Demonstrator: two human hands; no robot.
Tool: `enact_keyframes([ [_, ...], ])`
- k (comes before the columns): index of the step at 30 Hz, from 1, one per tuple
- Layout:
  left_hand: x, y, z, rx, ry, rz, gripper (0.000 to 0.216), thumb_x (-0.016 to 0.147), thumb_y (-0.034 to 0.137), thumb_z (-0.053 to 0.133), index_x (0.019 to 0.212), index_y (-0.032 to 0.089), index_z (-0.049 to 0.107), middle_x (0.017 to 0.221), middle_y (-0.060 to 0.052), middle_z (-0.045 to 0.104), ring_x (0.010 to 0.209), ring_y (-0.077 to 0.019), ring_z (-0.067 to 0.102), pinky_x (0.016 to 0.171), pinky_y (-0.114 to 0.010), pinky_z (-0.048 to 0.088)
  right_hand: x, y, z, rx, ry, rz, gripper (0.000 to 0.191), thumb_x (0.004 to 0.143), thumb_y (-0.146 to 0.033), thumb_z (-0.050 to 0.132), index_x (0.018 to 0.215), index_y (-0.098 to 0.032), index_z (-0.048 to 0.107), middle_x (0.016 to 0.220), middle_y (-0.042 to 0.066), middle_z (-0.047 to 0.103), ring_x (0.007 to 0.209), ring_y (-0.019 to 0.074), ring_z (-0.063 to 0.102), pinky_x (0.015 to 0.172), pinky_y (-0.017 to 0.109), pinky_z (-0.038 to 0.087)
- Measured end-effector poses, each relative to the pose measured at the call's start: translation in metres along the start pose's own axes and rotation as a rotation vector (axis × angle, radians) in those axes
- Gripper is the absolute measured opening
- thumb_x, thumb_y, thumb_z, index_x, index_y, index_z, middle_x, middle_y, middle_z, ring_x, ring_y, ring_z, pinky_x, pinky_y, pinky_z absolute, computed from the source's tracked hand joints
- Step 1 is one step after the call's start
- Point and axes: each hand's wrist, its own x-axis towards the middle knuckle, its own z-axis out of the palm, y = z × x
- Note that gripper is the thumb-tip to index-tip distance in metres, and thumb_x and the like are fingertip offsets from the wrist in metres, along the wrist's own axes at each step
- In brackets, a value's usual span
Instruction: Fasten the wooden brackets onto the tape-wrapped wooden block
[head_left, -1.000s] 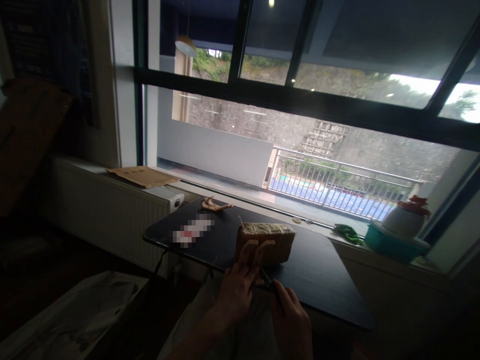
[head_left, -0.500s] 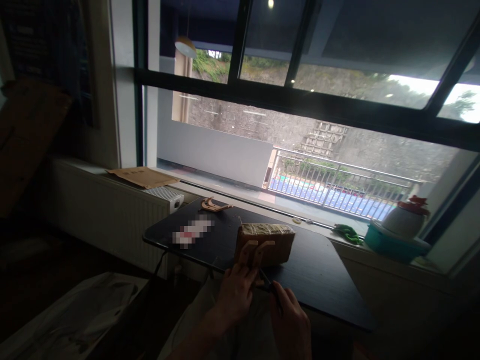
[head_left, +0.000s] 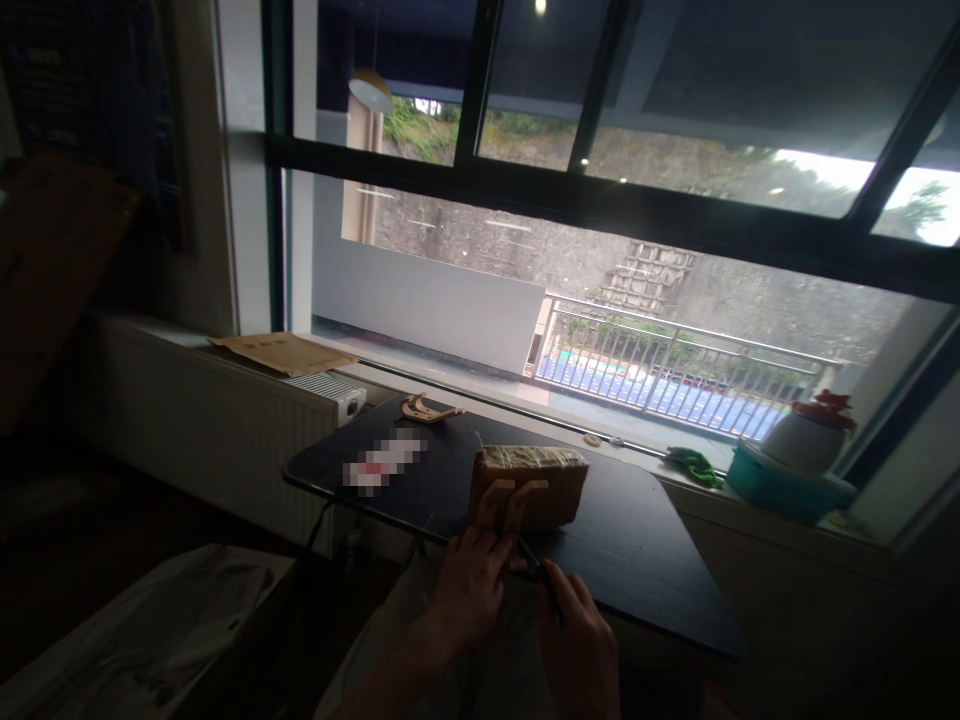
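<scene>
Tool (head_left: pixel 535 568) in right hand (head_left: pixel 582 625), envelope (head_left: pixel 289 354) marks unreadable

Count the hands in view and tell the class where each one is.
2. The left hand is at the wooden prongs in front of the brown block; the right hand, just right of it, grips a dark tool. No other hands show.

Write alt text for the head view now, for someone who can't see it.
A person's left hand rests on hooked wooden parts at the near edge of a black table, while the right hand holds a slim dark tool close to them. Behind stands a brown box; curved wooden pieces lie farther back, before a wide window.
</scene>
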Motion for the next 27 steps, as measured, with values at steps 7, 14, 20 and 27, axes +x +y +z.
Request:
enact_keyframes([
  [7, 0.0000, -0.0003, 0.0009, 0.005, -0.002, -0.009, 0.055, 0.077, 0.018, 0.044, 0.132, 0.025, 0.046, 0.122, -0.007, 0.056, 0.115, -0.0278, 0.042, 0.094, -0.043, 0.034, 0.0011, -0.0027, -0.0024, 0.022, 0.002, 0.007, 0.038, 0.095, -0.036, 0.033, 0.108, -0.017, 0.063, 0.086, 0.006, 0.068, 0.067, 0.0148, 0.067, 0.056, 0.022, 0.048],
  [14, -0.0003, 0.0008, -0.0009, 0.012, -0.017, -0.008, 0.055, 0.077, 0.019, 0.044, 0.132, 0.024, 0.047, 0.124, -0.007, 0.055, 0.116, -0.0279, 0.041, 0.095, -0.042, 0.034, 0.0017, -0.0024, -0.0020, 0.040, 0.021, 0.007, 0.036, 0.094, -0.036, 0.035, 0.109, -0.019, 0.064, 0.087, 0.006, 0.068, 0.064, 0.0142, 0.067, 0.055, 0.022, 0.048],
  [20, -0.0008, 0.0035, -0.0043, 0.003, -0.026, -0.020, 0.056, 0.077, 0.017, 0.044, 0.133, 0.025, 0.045, 0.124, -0.007, 0.054, 0.118, -0.0284, 0.041, 0.095, -0.043, 0.033, 0.0018, -0.0025, -0.0011, 0.035, 0.018, 0.025, 0.037, 0.094, -0.038, 0.036, 0.108, -0.020, 0.065, 0.087, 0.006, 0.069, 0.067, 0.0148, 0.068, 0.052, 0.021, 0.047],
  [27, -0.0006, 0.0036, -0.0040, 0.015, -0.023, -0.003, 0.055, 0.077, 0.019, 0.045, 0.132, 0.025, 0.046, 0.123, -0.008, 0.055, 0.116, -0.0292, 0.041, 0.095, -0.045, 0.033, 0.0014, -0.0054, 0.0029, 0.233, -0.027, 0.162, 0.039, 0.091, -0.040, 0.041, 0.108, -0.018, 0.067, 0.102, 0.008, 0.071, 0.085, 0.0195, 0.069, 0.071, 0.025, 0.054],
])
